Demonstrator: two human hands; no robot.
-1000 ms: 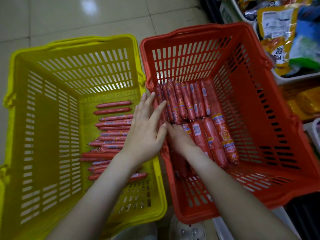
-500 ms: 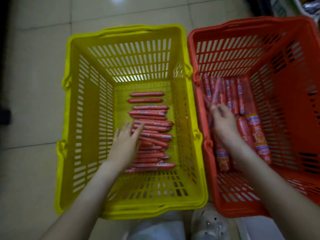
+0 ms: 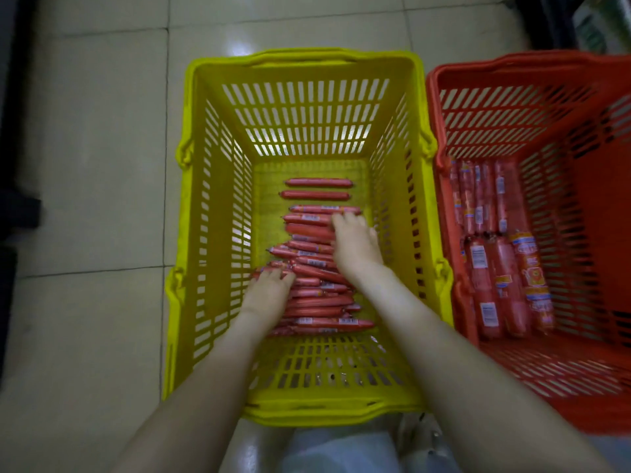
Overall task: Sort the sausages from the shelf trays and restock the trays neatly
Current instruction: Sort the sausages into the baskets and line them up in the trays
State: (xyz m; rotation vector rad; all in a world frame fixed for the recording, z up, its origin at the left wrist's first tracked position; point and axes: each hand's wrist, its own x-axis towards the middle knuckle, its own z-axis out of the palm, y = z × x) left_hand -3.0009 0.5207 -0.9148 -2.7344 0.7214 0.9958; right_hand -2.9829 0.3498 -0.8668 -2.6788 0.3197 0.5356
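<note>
A yellow basket (image 3: 191, 206) stands on the floor in the middle of the view. Several thin red sausages (image 3: 317, 196) lie crosswise in a row along its bottom. My left hand (image 3: 266, 295) rests against the left ends of the nearer sausages, fingers bent and apart. Palm down, my right hand (image 3: 356, 245) lies over the right part of the row, fingertips curled onto the sausages; what is under the palm is hidden. To the right, a red basket (image 3: 440, 107) holds thick sausages (image 3: 505, 285) and, behind them, thinner ones (image 3: 478, 199).
Both baskets sit side by side on a pale tiled floor (image 3: 95, 165). Dark shelf bases run along the left edge (image 3: 10, 206) and the top right corner (image 3: 560, 22). My light trousers and a shoe (image 3: 423, 442) show at the bottom.
My right hand left the red basket and came down onto the sausages in the yellow basket. My left hand stayed at the row's left side. The view swung left.
</note>
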